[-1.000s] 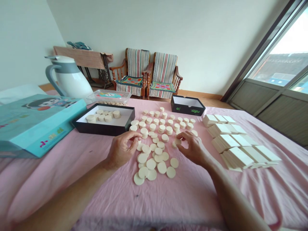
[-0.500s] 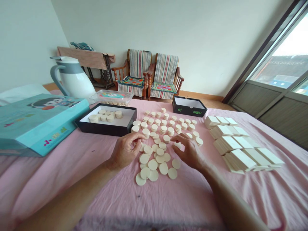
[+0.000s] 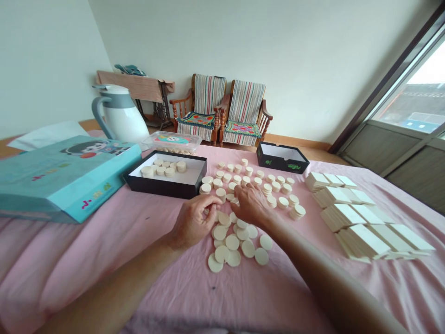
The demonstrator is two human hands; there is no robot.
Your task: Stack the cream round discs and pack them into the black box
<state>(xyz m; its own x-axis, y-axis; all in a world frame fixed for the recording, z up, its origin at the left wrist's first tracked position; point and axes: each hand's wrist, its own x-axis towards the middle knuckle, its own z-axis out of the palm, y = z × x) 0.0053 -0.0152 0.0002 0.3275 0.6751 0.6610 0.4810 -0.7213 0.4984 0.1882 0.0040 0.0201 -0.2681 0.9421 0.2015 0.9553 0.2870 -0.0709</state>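
Observation:
Many pale, thin round wooden discs lie on the pink cloth. A loose heap of wooden discs (image 3: 232, 242) spreads nearest me, with short stacks of discs (image 3: 267, 188) farther off. My left hand (image 3: 195, 221) is at the left of the heap, thumb and fingers curled together beside a stack of discs (image 3: 220, 194). Whatever it pinches is hidden. My right hand (image 3: 253, 204) reaches over the middle of the discs, its fingers bent down and drawn in among them. Its fingertips partly cover the discs there, so what they grip cannot be made out.
Left of the discs, a black box (image 3: 163, 188) with white lining holds several disc stacks. Another black box (image 3: 283, 157) stands at the back. Rows of rectangular wooden pieces (image 3: 368, 215) lie at right. A turquoise box (image 3: 69, 178), white jug (image 3: 121, 118) and clear plastic container (image 3: 174, 140) stand at left.
My right hand has moved left from the right side of the discs to over their middle. My left hand stays by the same stack. The view has turned slightly left.

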